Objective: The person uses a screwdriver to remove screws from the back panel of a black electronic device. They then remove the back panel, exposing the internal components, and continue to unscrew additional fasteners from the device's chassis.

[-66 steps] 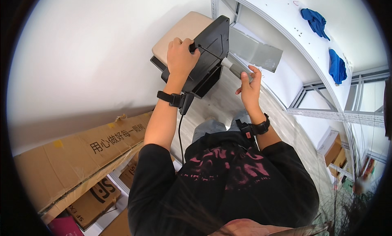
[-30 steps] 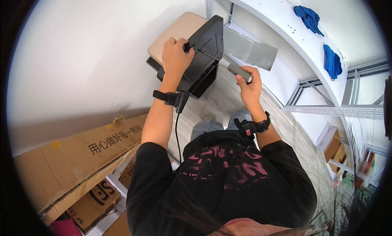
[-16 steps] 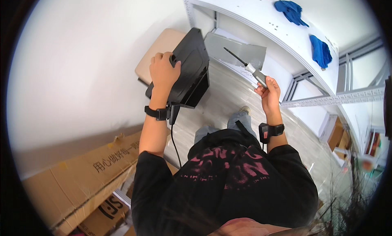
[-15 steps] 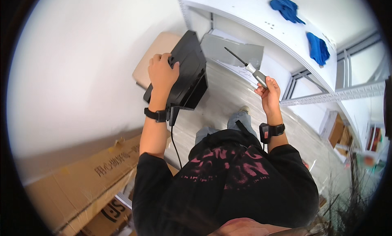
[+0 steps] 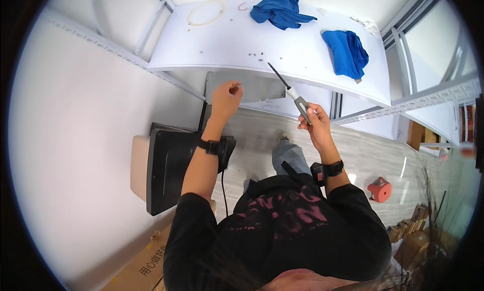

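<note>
A slim grey-and-white screwdriver with dark shaft (image 5: 300, 104) is held by the right hand (image 5: 313, 120), its fingers clamped on the handle, before the flat white shelf (image 5: 217, 44). Its long axis is slanted, with the tip toward small dark pieces (image 5: 262, 53) on the shelf. By the left hand (image 5: 227, 98), fingers curled, these are approached nearer in view; whether something is pinched cannot be told. Dark writing is seen on the brown cardboard carton (image 5: 132, 267), well apart from the shelf.

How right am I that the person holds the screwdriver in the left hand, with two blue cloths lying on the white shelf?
Not quite: the head view shows the screwdriver in the right hand. The two blue cloths do lie on the white shelf.
</note>
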Tool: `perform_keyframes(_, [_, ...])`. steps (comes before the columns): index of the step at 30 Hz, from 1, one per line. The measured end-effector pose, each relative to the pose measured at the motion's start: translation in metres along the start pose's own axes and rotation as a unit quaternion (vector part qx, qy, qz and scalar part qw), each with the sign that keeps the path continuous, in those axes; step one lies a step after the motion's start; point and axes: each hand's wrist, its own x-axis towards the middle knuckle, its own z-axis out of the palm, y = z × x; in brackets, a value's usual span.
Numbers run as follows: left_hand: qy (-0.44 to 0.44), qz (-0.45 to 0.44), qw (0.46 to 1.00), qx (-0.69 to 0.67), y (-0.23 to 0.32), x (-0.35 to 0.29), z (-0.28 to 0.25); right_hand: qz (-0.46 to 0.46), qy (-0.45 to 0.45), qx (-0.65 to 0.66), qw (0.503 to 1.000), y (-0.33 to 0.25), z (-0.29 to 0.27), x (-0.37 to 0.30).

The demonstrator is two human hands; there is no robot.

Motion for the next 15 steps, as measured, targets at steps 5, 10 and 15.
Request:
perform_keyframes(5, [0.014,-0.045,0.998,0.032,-0.007,0.077,0.058,0.031,-0.034,-0.050,0.998,-0.028,-0.038,0.058])
perform_keyframes(10, [0.036,-0.041,0.995,0.084,-0.021,0.108,0.090,0.030,-0.076,-0.100,0.992,-0.044,-0.054,0.104])
perform_keyframes(15, [0.064,-0.015,0.985,0.157,-0.021,0.119,0.103,0.022,-0.094,-0.117,0.988,-0.056,-0.054,0.129])
